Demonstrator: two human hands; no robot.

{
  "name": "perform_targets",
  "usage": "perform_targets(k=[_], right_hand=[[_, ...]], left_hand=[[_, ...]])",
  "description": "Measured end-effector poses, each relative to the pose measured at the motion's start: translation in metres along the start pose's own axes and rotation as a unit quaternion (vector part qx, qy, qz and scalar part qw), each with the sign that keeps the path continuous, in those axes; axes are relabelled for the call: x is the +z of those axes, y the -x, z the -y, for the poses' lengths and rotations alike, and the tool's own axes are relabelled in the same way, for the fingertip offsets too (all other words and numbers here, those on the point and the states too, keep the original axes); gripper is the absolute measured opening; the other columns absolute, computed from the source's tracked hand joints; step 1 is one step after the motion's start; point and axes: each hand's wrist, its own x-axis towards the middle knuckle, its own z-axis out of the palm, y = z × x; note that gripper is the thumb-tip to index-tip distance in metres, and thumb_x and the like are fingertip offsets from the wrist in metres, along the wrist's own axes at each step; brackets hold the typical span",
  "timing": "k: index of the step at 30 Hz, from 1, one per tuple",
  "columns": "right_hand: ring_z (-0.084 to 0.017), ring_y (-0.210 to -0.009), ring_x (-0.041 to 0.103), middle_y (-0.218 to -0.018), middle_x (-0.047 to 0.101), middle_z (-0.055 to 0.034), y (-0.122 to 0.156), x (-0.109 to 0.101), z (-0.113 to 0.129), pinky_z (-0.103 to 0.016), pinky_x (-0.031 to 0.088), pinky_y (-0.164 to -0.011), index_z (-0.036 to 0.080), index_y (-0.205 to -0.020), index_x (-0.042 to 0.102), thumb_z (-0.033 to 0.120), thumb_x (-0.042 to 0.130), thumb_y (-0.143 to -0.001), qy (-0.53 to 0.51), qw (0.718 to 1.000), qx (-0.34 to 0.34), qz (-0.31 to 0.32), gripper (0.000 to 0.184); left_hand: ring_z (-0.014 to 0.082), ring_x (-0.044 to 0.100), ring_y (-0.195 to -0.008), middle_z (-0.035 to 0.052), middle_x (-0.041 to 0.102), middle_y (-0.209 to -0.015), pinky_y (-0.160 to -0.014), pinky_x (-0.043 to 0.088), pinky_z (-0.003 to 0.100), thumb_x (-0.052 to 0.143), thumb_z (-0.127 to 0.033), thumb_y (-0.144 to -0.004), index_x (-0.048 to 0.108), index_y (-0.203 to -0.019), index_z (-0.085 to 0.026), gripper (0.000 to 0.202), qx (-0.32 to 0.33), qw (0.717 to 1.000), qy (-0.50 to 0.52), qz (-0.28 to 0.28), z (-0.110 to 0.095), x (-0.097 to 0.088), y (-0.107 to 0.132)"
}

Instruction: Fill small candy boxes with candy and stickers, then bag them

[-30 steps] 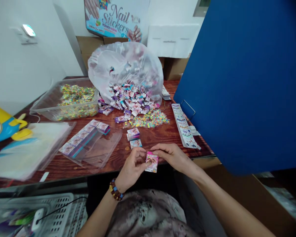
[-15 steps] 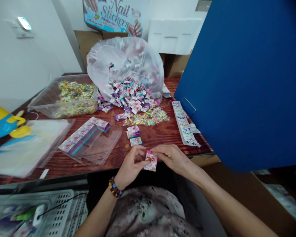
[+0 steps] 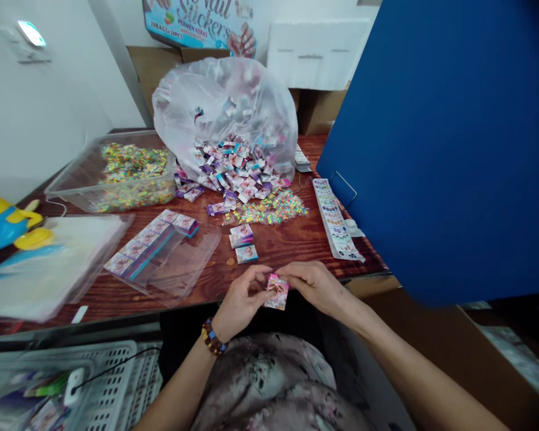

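Observation:
A small pink-topped packet with a nail-art print (image 3: 277, 293) hangs just above the table's front edge, pinched at its top by my left hand (image 3: 242, 301) and my right hand (image 3: 314, 286). The fingertips of both hands meet on it. Just beyond them lie a short stack of similar packets (image 3: 241, 236) and a single packet (image 3: 247, 254) on the reddish wooden table (image 3: 291, 239). A clear bag (image 3: 224, 102) spills a heap of packets (image 3: 236, 170) farther back.
A clear tub of colourful candy bits (image 3: 112, 173) stands back left, and more bits lie loose (image 3: 269, 208). A clear sleeve holds a row of packets (image 3: 148, 245). A sticker strip (image 3: 335, 220) lies beside a large blue board (image 3: 431, 137) at right. A white crate (image 3: 72, 383) sits below left.
The whole scene has slid slightly upward in view as my head moved. Both hands keep hold of the pink packet, with no clear change in their grip.

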Motion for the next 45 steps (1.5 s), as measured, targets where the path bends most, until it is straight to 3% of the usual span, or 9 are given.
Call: perform_targets(k=[6, 12, 20, 27, 32, 35, 39, 42, 45], right_hand=[[-0.018, -0.094, 0.066, -0.102, 0.072, -0.0044, 0.008, 0.001, 0.0, -0.027, 0.049, -0.083, 0.022, -0.105, 0.07, 0.026, 0.049, -0.092, -0.031, 0.999, 0.01, 0.023, 0.025], [-0.018, -0.089, 0.068, -0.097, 0.073, -0.0023, 0.015, 0.02, -0.009, -0.028, 0.052, -0.078, 0.023, -0.106, 0.068, 0.023, 0.057, -0.085, -0.137, 0.983, 0.091, -0.083, 0.023], [-0.018, -0.087, 0.066, -0.093, 0.072, -0.0044, 0.013, 0.018, -0.012, -0.03, 0.05, -0.081, 0.022, -0.087, 0.073, 0.025, 0.062, -0.082, -0.172, 0.982, 0.048, -0.059, 0.012], [-0.014, -0.071, 0.062, -0.085, 0.068, -0.0026, 0.011, 0.014, -0.016, -0.023, 0.05, -0.061, 0.019, -0.086, 0.072, 0.027, 0.066, -0.077, -0.268, 0.956, 0.12, -0.02, 0.013], [-0.011, -0.065, 0.06, -0.074, 0.067, -0.0002, 0.002, 0.022, -0.019, -0.021, 0.051, -0.059, 0.017, -0.083, 0.07, 0.029, 0.066, -0.076, -0.248, 0.955, 0.157, -0.029, 0.014], [-0.011, -0.059, 0.062, -0.067, 0.066, 0.0009, -0.02, 0.036, -0.028, -0.022, 0.053, -0.056, 0.016, -0.078, 0.067, 0.032, 0.07, -0.07, -0.31, 0.923, 0.211, -0.085, 0.018], [-0.013, -0.057, 0.065, -0.064, 0.064, 0.0019, -0.057, 0.061, -0.037, -0.024, 0.056, -0.052, 0.017, -0.074, 0.06, 0.033, 0.071, -0.066, -0.381, 0.876, 0.259, -0.147, 0.021], [-0.014, -0.06, 0.067, -0.066, 0.064, 0.0009, -0.071, 0.071, -0.037, -0.024, 0.055, -0.051, 0.017, -0.077, 0.058, 0.032, 0.064, -0.073, -0.344, 0.894, 0.244, -0.153, 0.016], [-0.016, -0.067, 0.067, -0.072, 0.066, -0.0012, -0.065, 0.058, -0.04, -0.027, 0.055, -0.057, 0.018, -0.083, 0.061, 0.03, 0.057, -0.08, -0.189, 0.95, 0.195, -0.152, 0.013]], left_hand=[[0.0123, 0.059, -0.075, 0.0014, 0.061, -0.088, -0.069, 0.049, 0.024, 0.065, -0.027, -0.079, 0.057, -0.113, -0.02, 0.035, -0.008, 1.0, 0.009, -0.016, 0.01, 0.003, 0.0], [0.0147, 0.061, -0.076, 0.003, 0.062, -0.09, -0.063, 0.054, 0.026, 0.066, -0.033, -0.077, 0.053, -0.12, -0.02, 0.046, -0.06, 0.995, 0.083, -0.009, 0.007, 0.003, -0.001], [0.0135, 0.061, -0.074, 0.0021, 0.062, -0.087, -0.064, 0.052, 0.025, 0.069, -0.035, -0.075, 0.057, -0.11, -0.018, 0.04, -0.064, 0.994, 0.091, 0.015, 0.005, 0.002, 0.003], [0.012, 0.059, -0.072, 0.0023, 0.062, -0.084, -0.064, 0.048, 0.023, 0.065, -0.031, -0.08, 0.057, -0.099, -0.016, 0.026, -0.026, 0.998, 0.038, 0.05, 0.002, -0.002, -0.001], [0.0133, 0.061, -0.073, 0.0012, 0.062, -0.085, -0.069, 0.049, 0.026, 0.061, -0.031, -0.083, 0.052, -0.112, -0.018, 0.033, -0.003, 0.999, -0.048, -0.026, 0.01, -0.005, -0.003], [0.0184, 0.062, -0.091, 0.0063, 0.063, -0.103, -0.083, 0.049, 0.034, 0.057, -0.035, -0.086, 0.049, -0.12, -0.021, 0.037, 0.044, 0.976, -0.169, -0.129, 0.017, -0.006, -0.002], [0.0245, 0.056, -0.107, 0.0111, 0.059, -0.115, -0.096, 0.043, 0.042, 0.061, -0.037, -0.083, 0.048, -0.124, -0.02, 0.046, 0.092, 0.91, -0.352, -0.197, 0.02, -0.021, -0.006], [0.0242, 0.056, -0.103, 0.0108, 0.059, -0.107, -0.092, 0.045, 0.041, 0.055, -0.031, -0.087, 0.052, -0.119, -0.018, 0.034, 0.092, 0.879, -0.42, -0.205, 0.022, -0.039, -0.018], [0.0239, 0.056, -0.101, 0.01, 0.058, -0.106, -0.09, 0.047, 0.041, 0.054, -0.028, -0.086, 0.054, -0.119, -0.019, 0.034, 0.094, 0.874, -0.44, -0.182, 0.027, -0.053, -0.029]])
